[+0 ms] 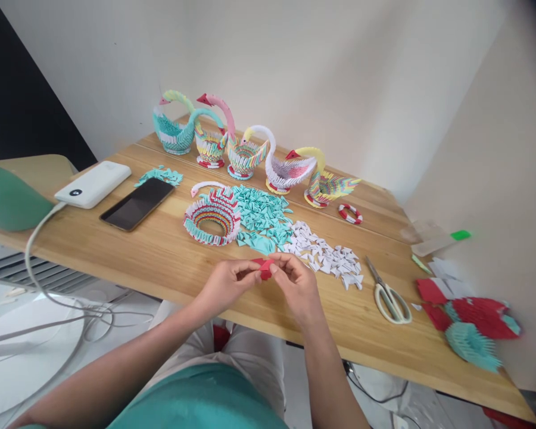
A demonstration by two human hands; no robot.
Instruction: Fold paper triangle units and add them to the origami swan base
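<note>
Between both hands, near the table's front edge, is a small folded piece of red paper (265,270). My left hand (227,281) pinches its left side, and my right hand (295,283) grips its right side with thumb and fingertips. Just beyond the hands stands a round, striped folded-paper basket (212,215), with a white curved neck piece (209,187) at its back edge. Right of the basket lie a heap of turquoise paper triangles (261,211) and a spread of white paper triangles (324,253).
Several finished paper swans (288,170) line the table's back. A red-and-white paper ring (350,214) and scissors (388,298) lie to the right, near red paper sheets (480,316) and a turquoise paper piece (471,345). A phone (137,204) and cabled power bank (93,183) are at left.
</note>
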